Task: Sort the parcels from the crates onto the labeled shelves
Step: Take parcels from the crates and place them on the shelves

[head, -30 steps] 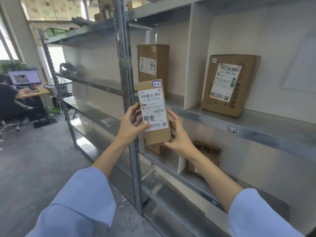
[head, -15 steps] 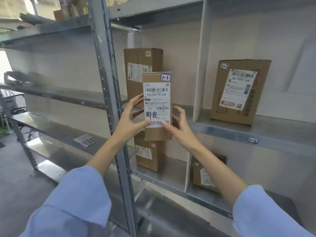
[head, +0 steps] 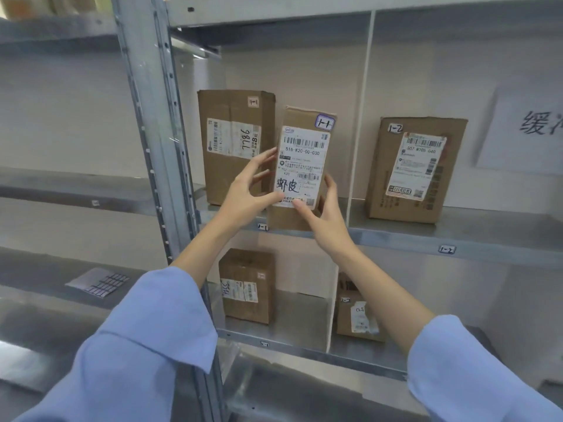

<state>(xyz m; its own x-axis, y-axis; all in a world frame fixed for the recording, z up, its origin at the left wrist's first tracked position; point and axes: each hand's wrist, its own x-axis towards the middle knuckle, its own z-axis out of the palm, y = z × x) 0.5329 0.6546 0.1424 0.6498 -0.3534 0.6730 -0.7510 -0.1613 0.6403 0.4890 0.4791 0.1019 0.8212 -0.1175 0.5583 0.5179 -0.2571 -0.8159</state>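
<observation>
Standing parcel [head: 301, 166] at box's [head: 234, 144] 3 o'clock: left hand [head: 246, 196] and right hand [head: 326, 217], fingers [head: 262, 158] spread, pinch its sides; lower it level.

The head camera looks forward, close to the metal shelves [head: 396, 236].

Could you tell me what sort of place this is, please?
Probably a parcel sorting or pickup storeroom: metal shelving with shelf tags reading 1-1 and 1-2, barcoded cardboard parcels standing on it, and the left hand and right hand holding a parcel marked 1-1 at the matching bay.
</observation>
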